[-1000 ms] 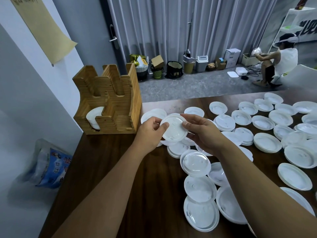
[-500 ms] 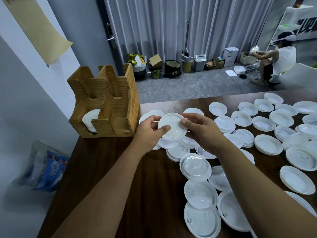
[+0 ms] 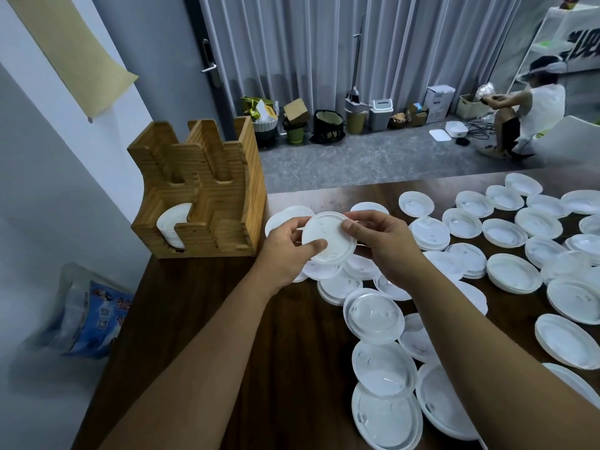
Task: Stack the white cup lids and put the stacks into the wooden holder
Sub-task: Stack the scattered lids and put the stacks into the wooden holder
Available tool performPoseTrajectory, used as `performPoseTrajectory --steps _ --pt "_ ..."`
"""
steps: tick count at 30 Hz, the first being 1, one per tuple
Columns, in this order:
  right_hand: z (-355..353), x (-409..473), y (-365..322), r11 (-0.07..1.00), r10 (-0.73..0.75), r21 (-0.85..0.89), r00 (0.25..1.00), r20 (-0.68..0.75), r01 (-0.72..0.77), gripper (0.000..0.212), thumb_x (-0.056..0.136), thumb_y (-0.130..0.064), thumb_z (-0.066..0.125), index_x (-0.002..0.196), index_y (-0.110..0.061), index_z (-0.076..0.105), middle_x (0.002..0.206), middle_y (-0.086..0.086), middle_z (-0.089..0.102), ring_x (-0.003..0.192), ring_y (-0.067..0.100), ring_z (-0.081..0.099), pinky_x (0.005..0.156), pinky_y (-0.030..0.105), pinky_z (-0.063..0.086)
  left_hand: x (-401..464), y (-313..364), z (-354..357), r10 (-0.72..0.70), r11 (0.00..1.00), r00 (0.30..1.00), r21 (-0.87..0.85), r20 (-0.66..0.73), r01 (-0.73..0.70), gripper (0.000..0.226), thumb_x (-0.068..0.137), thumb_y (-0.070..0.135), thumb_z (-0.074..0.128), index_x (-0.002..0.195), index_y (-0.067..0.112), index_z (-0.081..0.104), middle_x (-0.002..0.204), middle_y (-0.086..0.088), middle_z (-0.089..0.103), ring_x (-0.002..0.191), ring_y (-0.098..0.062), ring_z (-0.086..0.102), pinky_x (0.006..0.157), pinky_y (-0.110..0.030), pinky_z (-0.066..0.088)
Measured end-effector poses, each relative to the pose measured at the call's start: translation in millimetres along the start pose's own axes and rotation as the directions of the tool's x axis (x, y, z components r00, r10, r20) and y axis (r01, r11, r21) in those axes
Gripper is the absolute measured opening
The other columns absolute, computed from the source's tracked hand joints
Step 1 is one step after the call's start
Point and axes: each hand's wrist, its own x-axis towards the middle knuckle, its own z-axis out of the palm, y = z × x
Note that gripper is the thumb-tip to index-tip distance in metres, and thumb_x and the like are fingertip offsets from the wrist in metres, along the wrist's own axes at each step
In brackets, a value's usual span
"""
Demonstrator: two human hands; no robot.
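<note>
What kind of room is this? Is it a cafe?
Probably not a cafe: it looks more like a workroom or studio. Loose white lids cover a dark wooden table, bins and boxes line a grey curtain, and another person sits working on the floor.

Light: dim, even, soft indoor.
Glare: faint sheen on the table (image 3: 201, 319).
Edges: wide-angle bending.
Focus: slightly soft.

No legible text found. Large dark characters on the white banner (image 3: 581, 43) at upper right, cut off and unreadable. Printed markings on the blue plastic bag (image 3: 94, 315) beside the table, too blurred to read.
</note>
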Motion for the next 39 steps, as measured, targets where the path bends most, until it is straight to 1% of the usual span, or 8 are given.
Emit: performPoseTrajectory --steps 5,8,13,18,25,31,35,39 --pt "-1.2 -2.3 3.4 1.0 0.024 -0.003 0.997 0.074 -0.023 0.037 0.096 0.0 0.078 0.13 -0.016 0.076 0.123 0.008 0.081 0.116 0.028 0.078 0.1 0.04 0.064 1.2 3.1 -2.0 0.046 0.99 0.999 0.133 -0.028 -0.042 0.026 0.103 0.03 0.074 0.127 0.02 0.073 0.104 0.008 0.083 0.098 -0.009 0.079 0.077 -0.023 0.064" --pt "0.5 -2.4 4.4 0.999 0.033 -0.028 0.994 0.106 -0.03 0.049 0.093 0.008 0.076 0.132 -0.022 0.076 0.129 0.006 0.079 0.12 0.029 0.076 0.103 0.045 0.061 2.2 4.1 -1.6 0.032 0.988 0.996 0.154 -0.079 -0.02 0.014 0.1 0.037 0.077 0.109 0.028 0.071 0.094 0.006 0.083 0.09 -0.013 0.08 0.076 -0.034 0.067" --pt "2.6 -5.8 -0.2 0.997 0.04 -0.063 0.993 0.109 -0.033 0.056 0.092 0.015 0.073 0.13 -0.026 0.076 0.124 0.001 0.08 0.111 0.028 0.079 0.084 0.037 0.067 0.7 2.6 2.3 0.022 0.991 0.994 0.132 -0.103 -0.008 0.023 0.097 0.038 0.08 0.111 0.025 0.067 0.102 -0.001 0.083 0.093 -0.017 0.081 0.08 -0.044 0.069" --pt "6.4 -7.5 -8.8 0.98 -0.038 -0.195 0.999 0.019 0.041 0.056 0.09 0.013 0.074 0.133 -0.022 0.074 0.109 -0.007 0.082 0.099 0.015 0.08 0.078 0.028 0.065 -3.4 3.7 0.7 -0.046 0.997 0.998 -0.056 0.05 0.049 0.058 0.082 0.027 0.093 0.13 0.023 0.062 0.114 -0.001 0.082 0.106 -0.023 0.08 0.09 -0.046 0.066" --pt "8.5 -3.9 -6.0 0.989 -0.002 -0.148 0.999 -0.047 -0.005 0.036 0.092 0.0 0.082 0.124 -0.014 0.074 0.103 0.007 0.084 0.1 0.025 0.082 0.089 0.035 0.067 4.5 7.0 0.7 -0.056 0.991 0.998 -0.121 0.002 0.056 0.054 0.086 0.011 0.091 0.127 0.028 0.06 0.113 -0.005 0.082 0.104 -0.025 0.08 0.091 -0.05 0.066" --pt "6.2 -0.1 -4.7 0.987 0.0 -0.158 0.992 -0.126 -0.02 0.036 0.089 0.004 0.082 0.122 -0.009 0.075 0.102 0.011 0.083 0.1 0.03 0.081 0.091 0.041 0.067 5.3 3.6 1.7 -0.032 0.99 0.999 -0.138 -0.032 0.028 0.041 0.092 0.038 0.086 0.126 0.025 0.067 0.113 0.003 0.082 0.104 -0.018 0.079 0.083 -0.035 0.066" --pt "-4.4 -0.1 -4.1 0.991 0.027 -0.123 0.98 -0.199 -0.052 0.035 0.088 0.005 0.081 0.118 -0.013 0.076 0.108 0.019 0.081 0.102 0.032 0.081 0.09 0.044 0.067 8.1 -10.2 -12.7 0.066 0.954 0.94 0.296 -0.333 0.038 0.005 0.1 0.033 0.073 0.103 0.03 0.071 0.092 0.009 0.074 0.086 -0.011 0.071 0.064 -0.02 0.05" --pt "-8.0 0.0 -0.7 0.995 0.061 -0.058 0.962 -0.265 -0.079 0.034 0.088 0.006 0.079 0.115 -0.013 0.073 0.108 0.017 0.08 0.1 0.033 0.081 0.081 0.041 0.068 7.1 -23.4 -6.4 -0.044 0.828 0.97 0.535 -0.239 0.169 0.021 0.09 0.036 0.081 0.103 0.022 0.073 0.099 0.008 0.069 0.088 -0.012 0.067 0.062 -0.024 0.048"
